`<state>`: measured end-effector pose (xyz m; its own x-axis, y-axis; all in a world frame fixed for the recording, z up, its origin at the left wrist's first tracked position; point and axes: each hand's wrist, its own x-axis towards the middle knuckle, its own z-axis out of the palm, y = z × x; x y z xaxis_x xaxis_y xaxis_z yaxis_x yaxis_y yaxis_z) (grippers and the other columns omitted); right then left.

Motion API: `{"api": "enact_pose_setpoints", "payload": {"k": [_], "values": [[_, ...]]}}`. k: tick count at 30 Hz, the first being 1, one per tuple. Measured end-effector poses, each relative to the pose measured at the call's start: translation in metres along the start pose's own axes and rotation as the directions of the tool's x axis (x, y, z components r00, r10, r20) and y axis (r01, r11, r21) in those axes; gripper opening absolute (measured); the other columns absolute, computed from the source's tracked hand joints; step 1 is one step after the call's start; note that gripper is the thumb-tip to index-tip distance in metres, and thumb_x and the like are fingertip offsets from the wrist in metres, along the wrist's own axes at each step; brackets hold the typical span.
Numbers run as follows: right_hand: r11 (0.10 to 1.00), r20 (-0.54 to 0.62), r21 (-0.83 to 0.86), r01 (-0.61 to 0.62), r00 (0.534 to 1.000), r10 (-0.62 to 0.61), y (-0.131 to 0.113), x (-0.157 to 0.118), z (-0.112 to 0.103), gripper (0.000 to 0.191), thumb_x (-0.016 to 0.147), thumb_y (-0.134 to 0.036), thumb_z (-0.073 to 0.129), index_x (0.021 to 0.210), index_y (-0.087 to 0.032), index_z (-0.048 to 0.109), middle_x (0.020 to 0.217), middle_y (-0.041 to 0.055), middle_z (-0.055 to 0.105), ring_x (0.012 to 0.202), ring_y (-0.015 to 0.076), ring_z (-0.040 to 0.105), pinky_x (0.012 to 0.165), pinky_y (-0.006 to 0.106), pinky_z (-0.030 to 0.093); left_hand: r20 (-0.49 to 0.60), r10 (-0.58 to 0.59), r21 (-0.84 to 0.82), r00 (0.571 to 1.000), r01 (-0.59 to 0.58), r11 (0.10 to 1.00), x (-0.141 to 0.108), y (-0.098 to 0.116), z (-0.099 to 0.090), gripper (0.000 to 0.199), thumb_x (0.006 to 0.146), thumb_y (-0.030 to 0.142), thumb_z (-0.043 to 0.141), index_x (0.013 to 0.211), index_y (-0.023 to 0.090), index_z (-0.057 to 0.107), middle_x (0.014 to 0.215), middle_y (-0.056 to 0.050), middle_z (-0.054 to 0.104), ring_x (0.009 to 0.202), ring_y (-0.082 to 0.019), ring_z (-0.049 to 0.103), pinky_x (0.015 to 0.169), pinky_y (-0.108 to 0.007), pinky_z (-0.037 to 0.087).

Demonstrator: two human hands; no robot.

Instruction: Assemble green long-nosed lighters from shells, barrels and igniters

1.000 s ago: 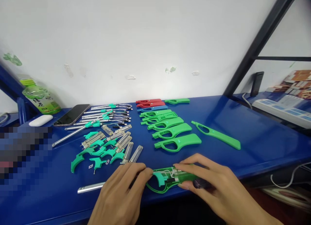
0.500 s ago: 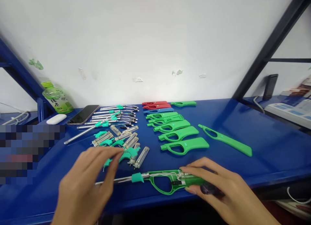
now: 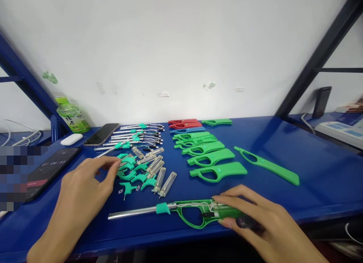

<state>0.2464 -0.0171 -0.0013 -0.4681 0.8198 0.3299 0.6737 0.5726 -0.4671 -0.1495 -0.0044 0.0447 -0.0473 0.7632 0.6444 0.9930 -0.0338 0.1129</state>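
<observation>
My right hand [image 3: 255,217] grips the handle end of an opened green lighter shell [image 3: 195,221], with a clear fuel tank and white wires inside. From its front a long metal tube [image 3: 132,213] with a teal collar [image 3: 162,208] points left, lying just above the table. A dark rounded object [image 3: 248,222], its kind unclear, shows under my right fingers. My left hand [image 3: 87,191] has thumb and forefinger pinched at the left edge of a pile of teal triggers [image 3: 139,178]; what lies between the tips is hidden. Clear fuel tanks [image 3: 168,184] lie beside the triggers.
Behind the pile lie several metal tubes with wires [image 3: 136,132]. Green lighter shells [image 3: 219,172] line the middle, with red ones [image 3: 185,125] behind. One green shell [image 3: 269,166] lies apart at right. Phones [image 3: 102,134], a white case [image 3: 72,139] and a bottle [image 3: 72,115] stand left.
My left hand has moved left and back from over the fuel tanks, where it pinched a teal trigger, to the pile's left edge. My right hand keeps its hold on the shell.
</observation>
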Motion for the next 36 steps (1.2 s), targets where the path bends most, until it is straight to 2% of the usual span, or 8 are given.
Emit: {"api": "enact_pose_setpoints", "payload": {"k": [6,11,14,16,19,23,32,36], "values": [[0.999,0.032,-0.029,0.016,0.999,-0.015,-0.001,0.0,-0.002,0.031,0.105,-0.039,0.062,0.134,-0.043,0.071,0.126,-0.0007,0.076,0.082,0.0139,0.082,0.078,0.022,0.066,0.02,0.054,-0.01,0.998,-0.054,0.999,0.001,-0.002,0.01,0.028,0.099,0.044,0.057,0.095,0.028,0.08,0.079,0.001,0.079,0.067,-0.02,0.07,0.055,-0.03,0.047],[0.999,0.058,-0.004,-0.032,0.998,0.033,-0.004,0.0,-0.005,0.041,0.109,-0.029,0.051,0.144,-0.044,0.064,0.131,0.0,0.074,0.096,0.0151,0.081,0.085,0.025,0.065,0.022,0.058,0.009,0.998,-0.058,0.998,-0.007,0.002,0.007,0.034,0.106,0.04,0.048,0.11,0.026,0.078,0.099,0.001,0.079,0.093,-0.025,0.074,0.07,-0.034,0.05],[0.994,0.107,0.036,-0.103,0.989,0.098,-0.006,0.003,-0.008,0.037,0.109,-0.03,0.052,0.141,-0.043,0.067,0.131,-0.0005,0.072,0.105,0.0157,0.078,0.09,0.026,0.062,-0.073,0.088,-0.027,0.993,-0.09,0.996,-0.017,0.025,0.002,0.024,0.108,0.035,0.053,0.115,0.024,0.074,0.102,0.002,0.074,0.094,-0.022,0.071,0.077,-0.033,0.05],[0.985,0.144,0.058,-0.16,0.978,0.15,-0.008,0.007,-0.01,0.03,0.11,-0.034,0.054,0.133,-0.043,0.072,0.13,-0.0014,0.071,0.105,0.0155,0.076,0.089,0.025,0.06,-0.18,0.21,-0.158,0.961,-0.239,0.958,-0.027,0.048,0.002,0.013,0.106,0.028,0.062,0.112,0.026,0.073,0.097,0.004,0.073,0.086,-0.016,0.067,0.078,-0.03,0.051],[0.972,0.183,0.097,-0.213,0.964,0.193,-0.009,0.013,-0.014,0.022,0.108,-0.04,0.06,0.123,-0.042,0.076,0.125,-0.0031,0.071,0.101,0.0145,0.074,0.083,0.024,0.057,-0.123,0.429,-0.331,0.895,-0.445,0.832,-0.04,0.087,0.006,0.021,0.105,0.016,0.059,0.122,0.021,0.07,0.105,-0.002,0.071,0.097,-0.017,0.064,0.091,-0.029,0.054],[0.959,0.175,0.157,-0.238,0.962,0.21,-0.007,0.018,-0.015,0.019,0.105,-0.04,0.066,0.121,-0.042,0.077,0.117,-0.0052,0.072,0.103,0.0137,0.072,0.087,0.024,0.054,0.002,0.568,-0.422,0.823,-0.514,0.747,-0.044,0.126,0.017,0.031,0.103,0.008,0.055,0.129,0.018,0.069,0.107,-0.007,0.07,0.1,-0.021,0.062,0.096,-0.036,0.057],[0.99,0.016,0.136,-0.038,0.999,0.036,0.0,0.012,-0.005,0.03,0.109,-0.017,0.052,0.121,-0.036,0.072,0.117,-0.004,0.073,0.093,0.0114,0.076,0.085,0.024,0.056,0.005,0.562,-0.482,0.827,-0.49,0.726,-0.043,0.138,0.037,0.03,0.099,0.001,0.051,0.114,0.018,0.07,0.1,-0.006,0.07,0.083,-0.02,0.061,0.083,-0.041,0.06],[0.996,-0.071,0.067,0.061,0.996,-0.057,0.001,0.011,-0.002,0.034,0.108,-0.011,0.047,0.125,-0.035,0.064,0.119,-0.0049,0.075,0.095,0.0108,0.078,0.084,0.023,0.059,0.027,0.564,-0.494,0.826,-0.479,0.725,-0.044,0.135,0.04,0.029,0.103,0.005,0.05,0.117,0.021,0.069,0.102,-0.004,0.07,0.084,-0.02,0.062,0.089,-0.044,0.06]]}}
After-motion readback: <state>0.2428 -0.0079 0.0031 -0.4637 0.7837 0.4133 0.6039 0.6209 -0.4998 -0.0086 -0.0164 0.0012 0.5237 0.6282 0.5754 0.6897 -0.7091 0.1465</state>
